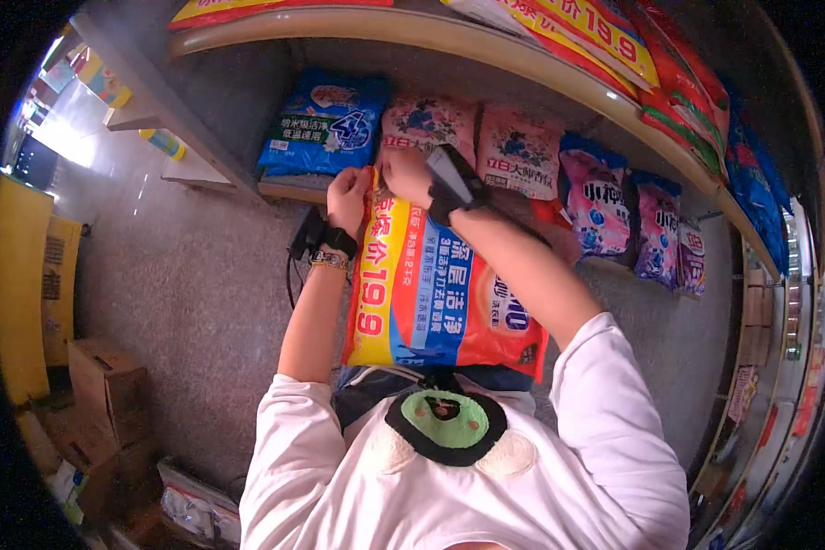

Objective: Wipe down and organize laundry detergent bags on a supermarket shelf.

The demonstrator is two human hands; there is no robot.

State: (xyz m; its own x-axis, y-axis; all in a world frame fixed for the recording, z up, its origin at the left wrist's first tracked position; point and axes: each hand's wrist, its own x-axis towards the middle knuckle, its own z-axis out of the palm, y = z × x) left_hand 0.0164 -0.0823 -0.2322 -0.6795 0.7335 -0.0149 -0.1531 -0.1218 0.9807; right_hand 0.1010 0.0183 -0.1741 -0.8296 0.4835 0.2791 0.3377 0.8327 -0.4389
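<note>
A large red, yellow and blue bag of OMO laundry powder (419,295) lies across my lap, its print turned sideways. My left hand (348,201) pinches the bag's far left corner between thumb and fingers. Close beside it, my right hand (407,177) has its fingers curled at the same far edge, and its fingertips are partly hidden. Both wrists carry black strapped devices. Just past my hands, a blue detergent bag (326,124) and a pink floral detergent bag (430,124) rest on the low shelf.
Farther right on that shelf sit another pink bag (519,151) and purple detergent bags (597,196). An upper shelf edge (454,31) curves overhead, bearing more bags (591,34). Cardboard boxes (106,385) stand at left on the grey floor (199,275). Stocked shelving (763,385) runs along the right.
</note>
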